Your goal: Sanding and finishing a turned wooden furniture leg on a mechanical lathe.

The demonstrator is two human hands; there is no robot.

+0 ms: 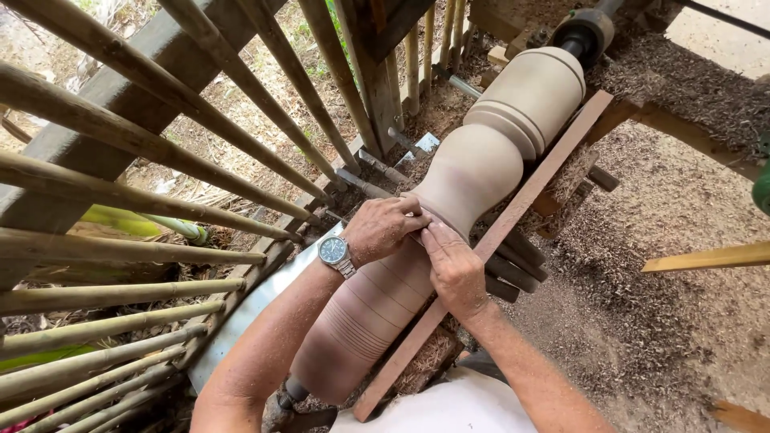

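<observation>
A large turned wooden piece point(481, 160), shaped like a baluster with rings and grooves, is mounted lengthwise on a lathe. Both hands press on its narrow waist. My left hand point(383, 228), with a wristwatch point(334, 253) on its wrist, lies fingers curled over the top of the wood. My right hand point(454, 269) lies flat beside it, fingertips touching the left hand's fingers. Whether something thin sits under the fingers is hidden. A long flat wooden rest point(513, 216) runs along the right side of the piece.
A fence of bamboo poles point(144, 200) fills the left side. Wood shavings point(666, 240) cover the ground at right. The lathe's dark end fitting point(584, 34) holds the far end. A loose wooden stick point(710, 257) juts in from the right edge.
</observation>
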